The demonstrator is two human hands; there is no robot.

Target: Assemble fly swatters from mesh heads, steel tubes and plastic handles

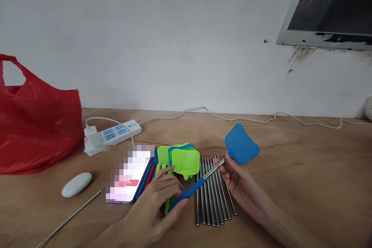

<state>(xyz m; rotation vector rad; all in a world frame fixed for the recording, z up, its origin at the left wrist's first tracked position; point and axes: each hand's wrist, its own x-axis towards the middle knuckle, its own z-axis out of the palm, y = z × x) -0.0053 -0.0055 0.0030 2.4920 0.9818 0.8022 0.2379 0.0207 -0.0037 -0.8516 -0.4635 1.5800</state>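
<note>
While the left hand (pixel 158 201) pinches the blue handle end of a swatter (pixel 221 162), the right hand (pixel 234 176) closes its fingers on the metal shaft just under the blue mesh head. So both grips are clenched on the one swatter, which is held slanting just above the rods (pixel 213 193), its head raised to the far right of them and its handle low to their near left.

The rods are a row of bare metal shafts lying side by side on the bench (pixel 305 170), running toward the person. Just left of the rods lies a pile of swatter heads (pixel 181 157), green and blue mesh, with coloured handles, blue, red and green, partly under the left hand. Left of that pile a phone (pixel 128 182) lies flat with its screen lit. Further left of the rods sit a pale oval object (pixel 76 184) and a single thin rod (pixel 69 219) lying aslant. Behind the phone is a power strip (pixel 112 135) with a plug in it, its cable (pixel 232 118) running along the wall.

Far left of the rods a red bag (pixel 37 124) stands on the bench; what it contains cannot be seen.
</note>
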